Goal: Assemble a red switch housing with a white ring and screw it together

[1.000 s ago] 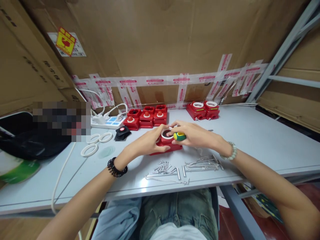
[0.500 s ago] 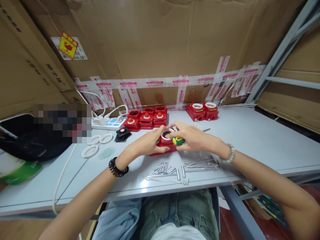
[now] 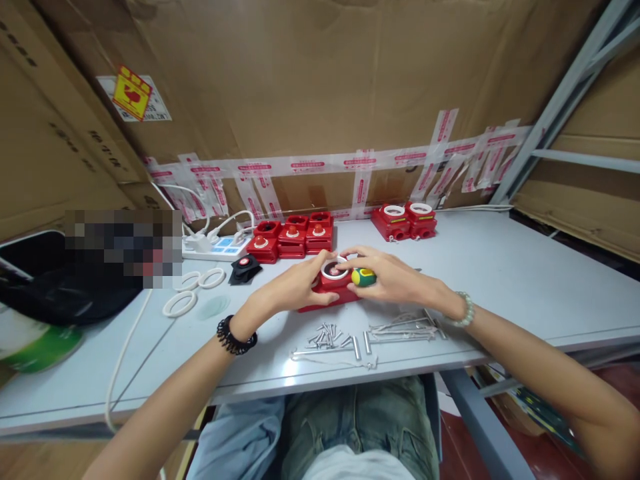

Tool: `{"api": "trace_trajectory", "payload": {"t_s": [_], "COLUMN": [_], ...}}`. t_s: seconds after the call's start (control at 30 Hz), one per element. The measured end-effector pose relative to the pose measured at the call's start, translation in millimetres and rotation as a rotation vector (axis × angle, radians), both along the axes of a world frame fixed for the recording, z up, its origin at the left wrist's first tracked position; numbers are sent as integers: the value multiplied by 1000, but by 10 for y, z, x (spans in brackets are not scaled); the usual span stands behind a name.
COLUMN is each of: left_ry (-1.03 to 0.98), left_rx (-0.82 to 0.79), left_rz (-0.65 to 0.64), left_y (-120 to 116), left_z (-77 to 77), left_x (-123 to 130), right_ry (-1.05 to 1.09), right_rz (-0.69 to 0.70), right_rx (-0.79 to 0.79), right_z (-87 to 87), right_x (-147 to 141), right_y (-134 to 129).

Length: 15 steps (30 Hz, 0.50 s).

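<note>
A red housing (image 3: 334,297) with a white ring (image 3: 335,269) round its dark round opening sits on the table in front of me. My left hand (image 3: 300,285) grips the housing's left side, thumb along the near face and fingers at the back. In my right hand (image 3: 384,275) is a screwdriver with a green and yellow handle (image 3: 364,277), held in the palm and pointing away to the right. The right index fingertip reaches to the white ring. Screws (image 3: 327,336) and metal pins (image 3: 357,347) lie just in front of the housing.
Several red housings (image 3: 291,239) stand at the back, two more with white rings (image 3: 404,222) farther right. White rings (image 3: 180,304), clear discs (image 3: 213,307), a black part (image 3: 245,269), a power strip (image 3: 216,248) and a black bag (image 3: 65,280) are on the left.
My right hand has shifted slightly right, and its fingers have drawn back from the opening to the white ring. The screwdriver handle has moved slightly right and up. My left hand keeps its grip.
</note>
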<state>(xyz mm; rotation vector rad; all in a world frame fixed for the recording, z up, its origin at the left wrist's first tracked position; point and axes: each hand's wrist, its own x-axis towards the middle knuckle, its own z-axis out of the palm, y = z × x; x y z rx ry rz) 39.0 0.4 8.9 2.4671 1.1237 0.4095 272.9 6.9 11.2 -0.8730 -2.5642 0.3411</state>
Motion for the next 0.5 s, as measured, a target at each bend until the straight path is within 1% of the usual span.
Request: {"api": "trace_trajectory", "payload": {"t_s": [0.13, 0.23, 0.37, 0.43, 0.5], "left_ry": [-2, 7, 14, 28, 39], "left_rx": [-6, -17, -20, -40, -56], "left_rz": [6, 8, 11, 22, 25], "left_y": [9, 16, 19, 23, 31], "left_z": [-12, -15, -6, -2, -4], "left_x": [1, -1, -8, -15, -24], "right_ry": [167, 197, 137, 114, 136], "right_rz": [-68, -108, -49, -18, -23], "right_rx": [19, -68, -204, -229, -228], "right_z": [39, 80, 84, 80, 95], "right_x": [23, 41, 86, 113, 130], "right_y": [31, 54, 124, 171, 212]}}
